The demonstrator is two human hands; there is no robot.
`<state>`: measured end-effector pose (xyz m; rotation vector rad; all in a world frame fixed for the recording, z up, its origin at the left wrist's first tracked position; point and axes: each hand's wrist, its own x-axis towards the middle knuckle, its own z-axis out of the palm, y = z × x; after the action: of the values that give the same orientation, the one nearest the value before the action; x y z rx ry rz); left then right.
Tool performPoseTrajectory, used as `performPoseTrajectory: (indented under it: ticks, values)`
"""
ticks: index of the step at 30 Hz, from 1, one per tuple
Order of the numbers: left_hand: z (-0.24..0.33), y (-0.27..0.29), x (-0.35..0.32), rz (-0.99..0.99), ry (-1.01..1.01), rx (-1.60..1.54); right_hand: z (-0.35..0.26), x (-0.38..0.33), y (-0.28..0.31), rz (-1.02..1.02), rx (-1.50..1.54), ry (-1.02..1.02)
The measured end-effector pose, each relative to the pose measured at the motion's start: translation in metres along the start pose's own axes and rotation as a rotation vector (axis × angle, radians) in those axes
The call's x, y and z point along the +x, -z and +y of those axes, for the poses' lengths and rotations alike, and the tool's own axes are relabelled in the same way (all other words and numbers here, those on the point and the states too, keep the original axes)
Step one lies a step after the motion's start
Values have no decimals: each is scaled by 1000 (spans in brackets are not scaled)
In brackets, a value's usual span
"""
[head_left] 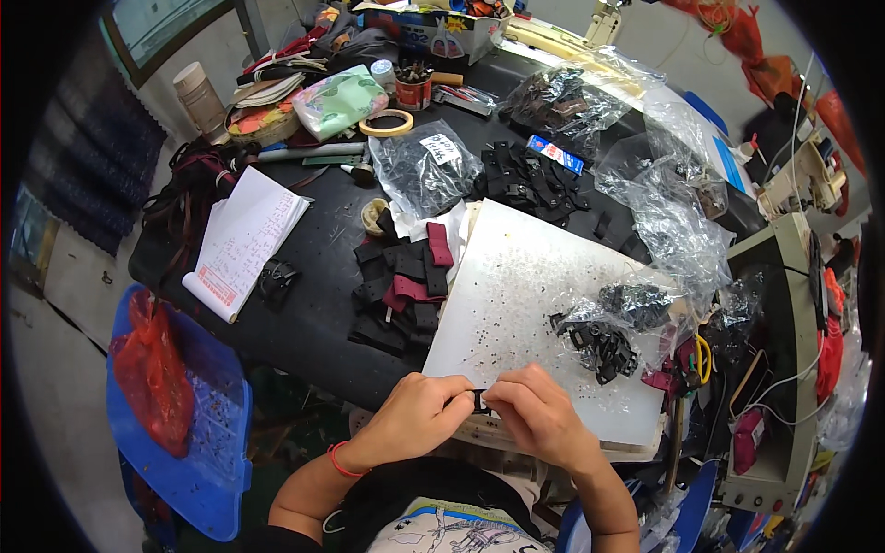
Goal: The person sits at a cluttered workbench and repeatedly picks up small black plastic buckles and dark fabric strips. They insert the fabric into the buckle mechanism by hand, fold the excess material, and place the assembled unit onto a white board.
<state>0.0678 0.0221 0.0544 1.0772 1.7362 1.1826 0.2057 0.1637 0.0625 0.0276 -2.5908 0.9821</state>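
Observation:
At the near edge of a white board (498,276), my left hand (419,417) and my right hand (542,417) pinch a small black buckle (478,401) between them. Fingers cover most of it, and a dark bit of strap seems to run into the left hand. Dark specks and pinholes dot the board. On its right side lies a heap of black buckles (604,352), partly under a clear plastic bag (636,300). Left of the board is a pile of folded black strap pieces (383,300) with some maroon strap pieces (437,245) among them.
A notepad (244,235) lies at the left of the black table. More black straps (530,180), a tape roll (386,123) and clear bags (664,194) spread across the back. Yellow-handled scissors (703,359) stand at the right. A blue chair (203,452) holds a red bag (157,387).

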Motion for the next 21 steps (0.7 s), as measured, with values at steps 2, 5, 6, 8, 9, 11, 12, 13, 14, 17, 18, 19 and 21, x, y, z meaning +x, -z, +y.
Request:
performPoseTrajectory:
  ticks: [2, 5, 6, 8, 9, 11, 12, 13, 14, 17, 18, 19, 21]
  values:
    - [4, 9, 1, -51, 59, -8, -4, 4, 5, -25, 79, -12]
    - [7, 13, 0, -71, 92, -6, -2, 2, 3, -58, 47, 29]
    - [7, 13, 0, -67, 94, -3, -2, 1, 1, -24, 39, 29]
    - [8, 10, -2, -58, 69, 33, -2, 1, -5, 42, 24, 37]
    - [8, 9, -3, -53, 58, 50, 1, -1, -9, 75, 24, 43]
    - [12, 13, -1, -47, 91, -20, 7, -6, -17, 145, 19, 47]
    - [14, 17, 0, -45, 108, -55, 7, -5, -17, 182, -2, 30]
    - [12, 26, 1, 52, 58, 73, 9, -5, -17, 225, -28, 11]
    - [0, 33, 7, 272, 38, -149, 9, -7, -15, 269, -61, -13]
    - [-40, 84, 35, 889, 27, 360, 4, -7, -12, 310, -73, -105]
    - [-62, 93, 43, 924, 70, 609, -2, -4, -15, 319, -92, -58]
    - [-78, 94, 56, 932, 104, 856, -6, -3, -15, 340, -122, -28]
    - [-95, 91, 67, 949, 108, 784, -6, -3, -22, 329, -144, -1]
